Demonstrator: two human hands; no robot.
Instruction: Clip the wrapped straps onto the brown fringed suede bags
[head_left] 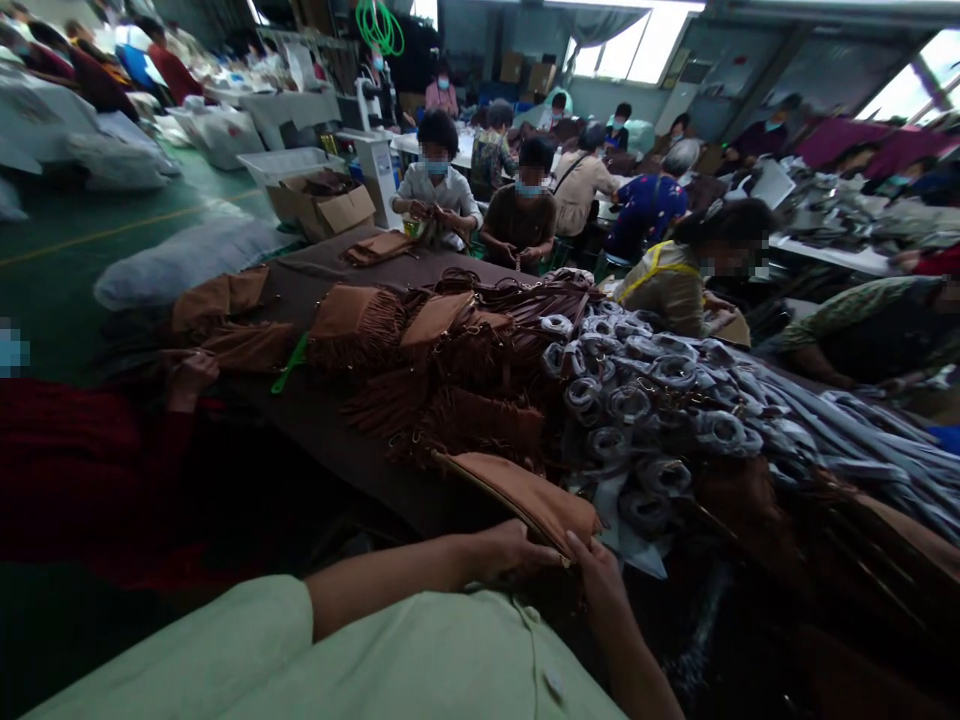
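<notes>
A long dark table (315, 420) carries a heap of brown fringed bags (450, 370); just right of that heap lie rolled grey straps (637, 400), and at its near edge sits the tan pouch (525, 495) being handled. The left hand (506, 553) grips the pouch's near end from below, fingers closed on it; the right hand (600, 580) pinches its lower corner. Judging by the grip, the pouch is being checked or closed; finishing likely calls for steady fingertip work along its edge.
</notes>
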